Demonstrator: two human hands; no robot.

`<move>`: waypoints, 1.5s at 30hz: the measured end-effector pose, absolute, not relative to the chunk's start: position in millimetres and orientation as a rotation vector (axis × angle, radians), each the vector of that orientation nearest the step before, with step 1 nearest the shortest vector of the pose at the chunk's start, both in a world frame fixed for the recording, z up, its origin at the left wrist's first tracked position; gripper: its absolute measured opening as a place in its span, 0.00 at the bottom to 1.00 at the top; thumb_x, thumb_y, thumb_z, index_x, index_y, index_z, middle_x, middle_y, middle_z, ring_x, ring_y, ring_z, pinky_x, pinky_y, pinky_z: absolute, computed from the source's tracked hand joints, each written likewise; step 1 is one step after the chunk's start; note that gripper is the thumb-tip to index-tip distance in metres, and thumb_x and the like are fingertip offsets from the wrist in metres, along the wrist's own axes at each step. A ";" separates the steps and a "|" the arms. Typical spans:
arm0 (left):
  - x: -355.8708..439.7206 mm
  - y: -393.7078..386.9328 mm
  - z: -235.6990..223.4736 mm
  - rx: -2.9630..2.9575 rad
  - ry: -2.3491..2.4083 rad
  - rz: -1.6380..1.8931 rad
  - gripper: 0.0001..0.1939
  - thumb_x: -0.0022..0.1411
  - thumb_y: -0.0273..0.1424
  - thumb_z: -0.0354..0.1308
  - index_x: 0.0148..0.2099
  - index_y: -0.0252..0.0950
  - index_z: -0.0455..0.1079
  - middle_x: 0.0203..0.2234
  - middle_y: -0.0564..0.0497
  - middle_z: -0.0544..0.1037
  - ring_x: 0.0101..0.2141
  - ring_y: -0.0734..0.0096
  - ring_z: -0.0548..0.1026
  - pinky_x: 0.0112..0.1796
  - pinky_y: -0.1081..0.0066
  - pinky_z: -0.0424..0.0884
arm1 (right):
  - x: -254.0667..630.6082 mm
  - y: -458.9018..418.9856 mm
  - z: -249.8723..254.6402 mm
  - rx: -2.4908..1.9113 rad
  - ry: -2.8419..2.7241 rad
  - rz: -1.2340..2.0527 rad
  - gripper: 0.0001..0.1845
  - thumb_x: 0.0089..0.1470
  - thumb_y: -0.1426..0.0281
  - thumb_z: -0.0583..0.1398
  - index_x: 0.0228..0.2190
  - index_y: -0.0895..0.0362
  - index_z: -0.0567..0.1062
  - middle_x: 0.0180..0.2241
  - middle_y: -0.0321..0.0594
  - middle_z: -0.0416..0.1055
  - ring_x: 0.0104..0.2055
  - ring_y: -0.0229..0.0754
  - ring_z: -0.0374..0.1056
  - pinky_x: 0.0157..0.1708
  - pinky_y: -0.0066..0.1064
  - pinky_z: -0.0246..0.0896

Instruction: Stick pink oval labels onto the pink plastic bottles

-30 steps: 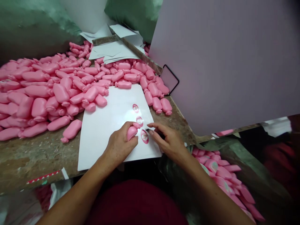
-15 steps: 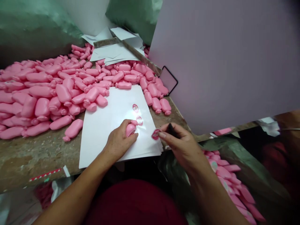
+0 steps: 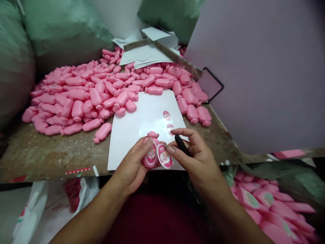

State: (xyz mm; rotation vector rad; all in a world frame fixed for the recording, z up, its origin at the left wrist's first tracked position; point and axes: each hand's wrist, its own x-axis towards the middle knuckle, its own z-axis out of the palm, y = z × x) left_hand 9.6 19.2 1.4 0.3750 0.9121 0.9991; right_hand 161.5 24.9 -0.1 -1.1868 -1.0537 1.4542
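Note:
My left hand (image 3: 135,161) is closed around a small pink bottle (image 3: 152,134), its narrow neck pointing away from me. An oval pink-and-white label (image 3: 151,155) lies on the bottle's face, partly under my thumb. Between the thumb and fingers of my right hand (image 3: 194,152) is a second oval label sticker (image 3: 165,156), right beside the bottle. A black rod-like tool (image 3: 181,144), its kind unclear, also sits in that hand. Below them lies a stack of white sheets (image 3: 127,142) with two more oval labels (image 3: 167,115) on it.
A large heap of pink bottles (image 3: 76,91) covers the table's left and back. Loose papers (image 3: 149,56) and wooden strips lie behind. A pale panel (image 3: 254,74) stands at right. Below right, a green bag holds labelled pink bottles (image 3: 274,203); green sacks (image 3: 66,30) stand behind.
The view has shifted left. My left hand has turned the bottle so a labelled face shows. My right hand has brought its sticker from the sheet's right edge up against the bottle.

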 end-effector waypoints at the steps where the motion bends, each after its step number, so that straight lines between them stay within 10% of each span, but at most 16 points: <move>1: 10.6 18.0 1.2 0.323 0.896 1.021 0.16 0.65 0.40 0.59 0.50 0.37 0.70 0.36 0.49 0.79 0.36 0.70 0.78 0.39 0.71 0.74 | 158.2 23.7 0.0 -1.190 -1.077 1.431 0.21 0.49 0.63 0.68 0.43 0.49 0.68 0.28 0.30 0.74 0.32 0.39 0.74 0.33 0.30 0.69; 11: 19.3 21.1 10.8 0.140 0.914 1.095 0.22 0.73 0.47 0.41 0.47 0.37 0.69 0.34 0.49 0.77 0.33 0.72 0.77 0.32 0.74 0.73 | 150.4 22.7 -3.7 -1.274 -1.137 1.256 0.17 0.51 0.63 0.66 0.41 0.50 0.70 0.28 0.31 0.74 0.28 0.38 0.71 0.28 0.29 0.66; 19: -19.6 17.7 6.8 0.378 0.995 1.061 0.13 0.61 0.33 0.63 0.48 0.38 0.72 0.37 0.49 0.79 0.35 0.70 0.79 0.35 0.73 0.75 | 174.0 23.6 -13.6 -1.456 -1.045 1.176 0.20 0.49 0.55 0.68 0.43 0.47 0.75 0.32 0.35 0.74 0.26 0.37 0.65 0.19 0.27 0.57; 29: -212.6 -84.0 38.6 1.094 2.028 0.391 0.19 0.55 0.43 0.67 0.49 0.45 0.78 0.46 0.47 0.82 0.48 0.52 0.78 0.46 0.63 0.73 | 176.0 31.6 -37.7 -1.497 -1.022 1.212 0.22 0.38 0.53 0.73 0.38 0.36 0.79 0.40 0.36 0.77 0.46 0.51 0.71 0.47 0.42 0.69; 35: -159.5 9.3 6.2 1.839 2.232 0.445 0.19 0.66 0.42 0.52 0.52 0.38 0.73 0.48 0.44 0.79 0.46 0.60 0.76 0.46 0.63 0.72 | 163.7 31.0 -26.4 -1.467 -1.178 1.131 0.23 0.40 0.51 0.72 0.39 0.42 0.78 0.38 0.37 0.78 0.42 0.50 0.73 0.38 0.38 0.71; 45: -136.7 69.1 -10.2 2.105 2.188 0.099 0.25 0.61 0.32 0.51 0.60 0.35 0.70 0.48 0.33 0.75 0.48 0.40 0.72 0.48 0.48 0.66 | 165.8 25.8 -20.9 -1.337 -1.174 1.271 0.15 0.50 0.60 0.68 0.40 0.50 0.77 0.33 0.36 0.76 0.37 0.42 0.73 0.37 0.33 0.67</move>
